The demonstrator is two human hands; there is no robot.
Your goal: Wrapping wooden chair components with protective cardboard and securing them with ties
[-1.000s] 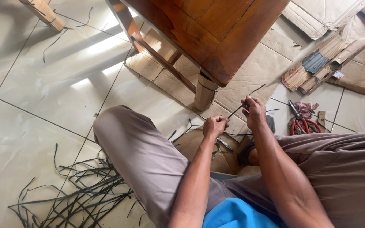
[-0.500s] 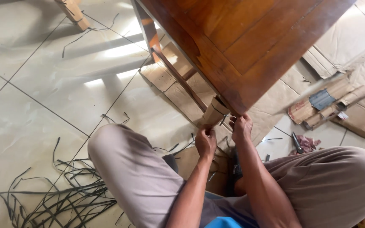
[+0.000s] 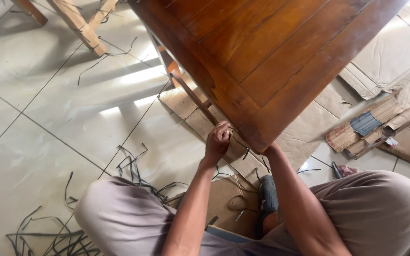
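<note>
Nearest the camera, the person's two knees in grey-brown trousers point(image 3: 119, 213) spread to either side, and both bare forearms reached forward between them. Between the legs lay a piece of brown cardboard point(image 3: 228, 199) with a few thin dark strands looped on it, and beside it a dark sandal point(image 3: 267, 196) on the person's foot. To the left, on the pale floor tiles point(image 3: 34, 142), a loose pile of dark strips point(image 3: 48, 237) sprawled near the left knee, with more scattered by the shin. Farther out, the left hand point(image 3: 218, 140) was clenched into a fist around a thin dark strand point(image 3: 239, 142), pressed just under the edge of the wooden table point(image 3: 271, 52) close to its near corner. The right hand point(image 3: 271, 148) went under that same corner, so only the wrist showed; whether its fingers were closed or loose could not be told. The strand ran from the left fist toward the table corner. Beyond, flattened cardboard sheets point(image 3: 395, 52) covered the floor under and right of the table, with a torn cardboard bundle point(image 3: 371, 125) on them, and pale wooden legs point(image 3: 77, 23) stood at the far left
</note>
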